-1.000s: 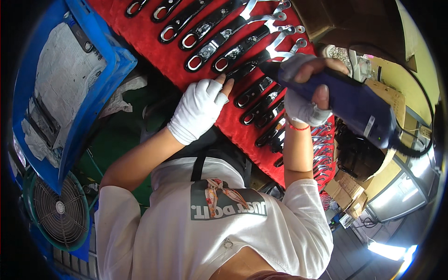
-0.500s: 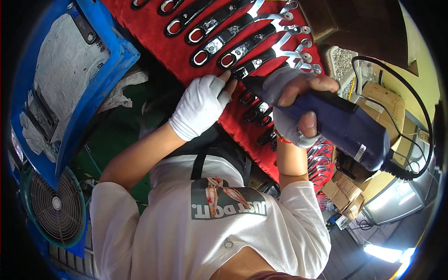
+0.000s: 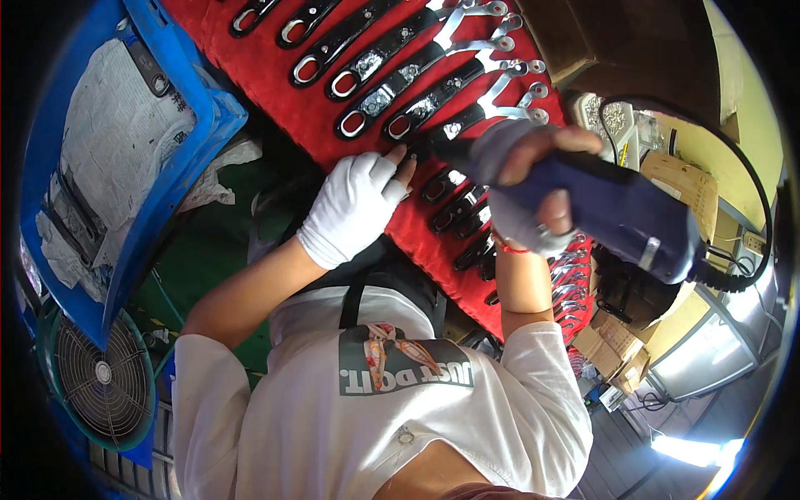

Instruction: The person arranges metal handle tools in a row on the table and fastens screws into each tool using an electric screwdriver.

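My left hand (image 3: 354, 200), in a white glove with bare fingertips, pinches the near end of a black handle (image 3: 419, 153) on the red cloth. A dark blue corded electric screwdriver (image 3: 617, 204) is gripped in my right hand (image 3: 533, 187), also gloved in white with bare fingertips. Its narrow front end points left at that handle, close to my left fingertips; the right glove and motion blur hide the exact contact. Beside them lies a row of similar black handles (image 3: 379, 100) with oval end holes and forked silver metal arms (image 3: 508, 83).
Red cloth (image 3: 287, 108) covers the slanting work surface, with more handled pieces (image 3: 571, 283) lower right. A blue bin (image 3: 212, 108) lined with paper stands left, above a round fan (image 3: 102, 371). The screwdriver's black cable (image 3: 754, 183) loops right, near cardboard boxes (image 3: 683, 183) and a tray of small metal parts (image 3: 612, 117).
The view has shifted slightly. My left hand stays at the black handle's end, and the screwdriver in my right hand has moved a little, its cable loop shifting with it.
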Demonstrator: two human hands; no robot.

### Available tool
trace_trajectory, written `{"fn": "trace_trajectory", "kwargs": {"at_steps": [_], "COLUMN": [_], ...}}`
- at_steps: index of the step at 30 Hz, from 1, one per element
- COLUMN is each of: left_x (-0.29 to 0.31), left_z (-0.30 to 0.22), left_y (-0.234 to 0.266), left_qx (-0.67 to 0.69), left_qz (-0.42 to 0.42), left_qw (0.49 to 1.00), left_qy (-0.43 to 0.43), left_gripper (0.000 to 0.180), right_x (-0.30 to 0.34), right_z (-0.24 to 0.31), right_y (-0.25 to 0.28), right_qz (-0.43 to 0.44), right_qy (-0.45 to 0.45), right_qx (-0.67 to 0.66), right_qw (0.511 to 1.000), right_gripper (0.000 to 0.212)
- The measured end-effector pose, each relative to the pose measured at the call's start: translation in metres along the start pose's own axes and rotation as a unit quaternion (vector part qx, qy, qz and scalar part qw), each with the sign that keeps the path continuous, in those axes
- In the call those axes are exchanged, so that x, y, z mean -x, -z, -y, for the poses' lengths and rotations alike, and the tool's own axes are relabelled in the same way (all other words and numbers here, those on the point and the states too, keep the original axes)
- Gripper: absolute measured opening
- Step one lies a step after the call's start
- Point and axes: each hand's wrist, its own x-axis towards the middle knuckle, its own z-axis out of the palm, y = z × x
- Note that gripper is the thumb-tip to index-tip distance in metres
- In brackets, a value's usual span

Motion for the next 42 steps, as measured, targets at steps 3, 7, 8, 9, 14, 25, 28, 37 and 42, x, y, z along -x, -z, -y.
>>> {"fn": "trace_trajectory", "kwargs": {"at_steps": [3,7,8,9,14,25,28,37,42], "left_x": [-0.012,-0.037,-0.037,-0.038,-0.038,-0.043,-0.040,-0.039,-0.040], "left_z": [0.007,0.010,0.011,0.012,0.013,0.008,0.010,0.014,0.013], "left_y": [0.010,0.011,0.009,0.009,0.007,0.009,0.008,0.007,0.004], "left_qx": [-0.045,-0.121,-0.123,-0.130,-0.139,-0.145,-0.132,-0.125,-0.101], "left_qz": [-0.046,-0.026,-0.028,-0.016,-0.011,0.024,0.006,-0.047,-0.045], "left_qw": [0.998,0.991,0.991,0.991,0.990,0.989,0.991,0.991,0.994], "left_qy": [0.000,0.044,0.045,0.039,0.022,0.024,0.016,-0.008,0.000], "left_gripper": [0.042,0.040,0.040,0.039,0.037,0.037,0.037,0.033,0.032], "right_x": [-0.018,-0.038,-0.038,-0.039,-0.039,-0.045,-0.037,-0.020,-0.022], "right_z": [-0.003,-0.011,-0.015,-0.018,-0.022,-0.025,-0.019,-0.013,-0.014], "right_y": [0.014,0.039,0.042,0.045,0.046,0.045,0.034,0.004,0.002], "right_qz": [-0.065,-0.064,-0.078,-0.092,-0.098,-0.035,-0.057,-0.031,-0.026], "right_qy": [0.068,0.119,0.114,0.110,0.092,0.065,0.093,0.020,0.005], "right_qx": [0.025,0.135,0.136,0.137,0.092,0.161,0.133,0.065,0.073], "right_qw": [0.995,0.982,0.981,0.980,0.987,0.984,0.985,0.997,0.997], "right_gripper": [0.048,0.043,0.043,0.043,0.041,0.040,0.042,0.045,0.045]}}
